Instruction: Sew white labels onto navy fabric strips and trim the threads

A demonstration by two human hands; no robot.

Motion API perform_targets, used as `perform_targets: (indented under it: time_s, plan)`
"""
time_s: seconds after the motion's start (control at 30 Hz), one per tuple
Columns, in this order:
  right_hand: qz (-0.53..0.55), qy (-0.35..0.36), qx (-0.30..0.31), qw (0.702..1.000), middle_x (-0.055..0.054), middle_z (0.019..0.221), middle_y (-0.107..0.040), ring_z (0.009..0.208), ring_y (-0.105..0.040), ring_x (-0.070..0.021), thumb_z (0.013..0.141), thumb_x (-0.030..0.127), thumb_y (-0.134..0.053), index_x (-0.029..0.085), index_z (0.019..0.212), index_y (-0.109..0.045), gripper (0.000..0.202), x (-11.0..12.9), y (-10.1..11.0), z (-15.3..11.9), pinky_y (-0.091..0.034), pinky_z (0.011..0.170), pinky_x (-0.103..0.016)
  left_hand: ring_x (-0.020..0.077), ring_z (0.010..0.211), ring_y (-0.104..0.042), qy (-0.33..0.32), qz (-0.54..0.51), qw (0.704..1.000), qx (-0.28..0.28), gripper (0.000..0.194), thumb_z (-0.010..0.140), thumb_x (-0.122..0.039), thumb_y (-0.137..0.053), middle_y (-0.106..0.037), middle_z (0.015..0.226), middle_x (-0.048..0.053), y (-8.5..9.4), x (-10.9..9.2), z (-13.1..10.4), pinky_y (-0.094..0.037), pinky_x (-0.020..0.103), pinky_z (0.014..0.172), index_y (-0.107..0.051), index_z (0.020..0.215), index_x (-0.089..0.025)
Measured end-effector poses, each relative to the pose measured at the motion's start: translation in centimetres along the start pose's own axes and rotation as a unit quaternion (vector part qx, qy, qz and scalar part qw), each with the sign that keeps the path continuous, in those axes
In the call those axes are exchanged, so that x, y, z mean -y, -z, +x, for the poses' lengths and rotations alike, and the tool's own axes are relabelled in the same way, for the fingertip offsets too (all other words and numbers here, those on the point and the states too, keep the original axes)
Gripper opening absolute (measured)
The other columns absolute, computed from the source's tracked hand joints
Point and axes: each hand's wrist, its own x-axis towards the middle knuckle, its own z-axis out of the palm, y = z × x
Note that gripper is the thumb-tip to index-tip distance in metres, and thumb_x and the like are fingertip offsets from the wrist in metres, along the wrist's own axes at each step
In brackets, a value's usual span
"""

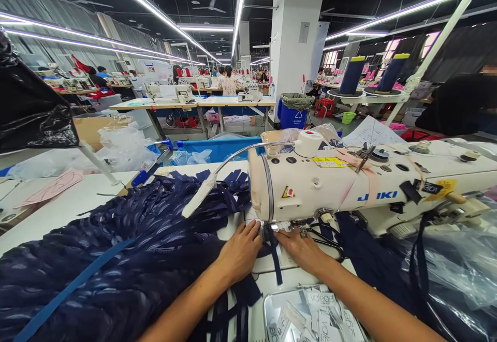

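A white JUKI sewing machine stands in front of me, both hands by its needle area. My left hand rests left of the presser foot, fingers stretched out, over a small white piece and dark navy fabric. My right hand is just right of the foot, its fingertips closed at the top of a narrow navy fabric strip hanging toward me. The exact grip is partly hidden under the machine head. A large heap of navy strapped pieces lies to the left, crossed by a blue band.
A metal tin of printed labels sits in front of the machine. A bendable lamp reaches over the heap. Navy cloth and clear plastic lie at right. Thread cones stand behind; other people work at farther tables.
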Motion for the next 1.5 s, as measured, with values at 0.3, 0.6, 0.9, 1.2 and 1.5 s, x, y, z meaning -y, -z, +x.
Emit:
perform_targets:
  time_s: [0.3,0.6,0.9,1.2,1.5]
  plan:
    - [-0.004,-0.018,0.02,1.0,-0.008,0.1,-0.065,0.075,-0.061,-0.0205,0.074,-0.002,-0.046,0.017,0.111,-0.056,0.042,0.03,0.26,0.0,-0.049,0.067,-0.031,0.026,0.12,-0.041,0.0,-0.004,1.0,0.004,0.022,0.084,-0.012,-0.04,-0.054,0.118,0.017,0.11,0.08,0.05,-0.03,0.043,0.101,-0.06,0.095,-0.009]
    - [0.01,-0.013,0.015,1.0,-0.009,0.097,-0.065,0.074,-0.06,-0.0191,0.073,-0.003,-0.046,0.016,0.112,-0.055,0.044,0.01,0.24,0.09,-0.048,0.069,-0.029,0.0254,0.12,-0.04,-0.001,-0.01,1.0,-0.001,0.022,0.083,-0.011,-0.041,-0.054,0.119,0.015,0.05,0.12,-0.01,-0.03,0.042,0.101,-0.06,0.095,-0.01]
    - [-0.005,-0.01,0.0,1.0,-0.009,0.09,-0.066,0.07,-0.059,-0.0179,0.075,-0.002,-0.041,0.016,0.11,-0.057,0.042,0.06,0.31,0.37,-0.048,0.063,-0.027,0.0251,0.121,-0.039,0.005,-0.017,1.0,-0.006,0.022,0.084,-0.012,-0.04,-0.053,0.12,0.016,-0.13,0.08,-0.03,-0.03,0.043,0.101,-0.059,0.094,-0.01]
    - [-0.022,-0.037,0.008,0.999,-0.01,0.083,-0.065,0.071,-0.06,-0.0187,0.075,-0.003,-0.039,0.017,0.112,-0.055,0.045,0.27,-0.03,0.41,-0.048,0.068,-0.029,0.0249,0.122,-0.039,0.011,-0.028,1.0,0.004,0.023,0.084,-0.011,-0.039,-0.052,0.122,0.016,0.02,0.13,0.02,-0.029,0.043,0.102,-0.06,0.092,-0.009]
    - [-0.027,-0.054,0.036,0.998,-0.011,0.081,-0.066,0.071,-0.061,-0.0192,0.077,-0.003,-0.039,0.017,0.117,-0.053,0.047,0.13,-0.5,0.58,-0.049,0.071,-0.032,0.0248,0.122,-0.038,0.01,-0.016,1.0,0.0,0.023,0.085,-0.013,-0.04,-0.052,0.121,0.016,-0.11,0.07,0.01,-0.03,0.042,0.102,-0.06,0.093,-0.009]
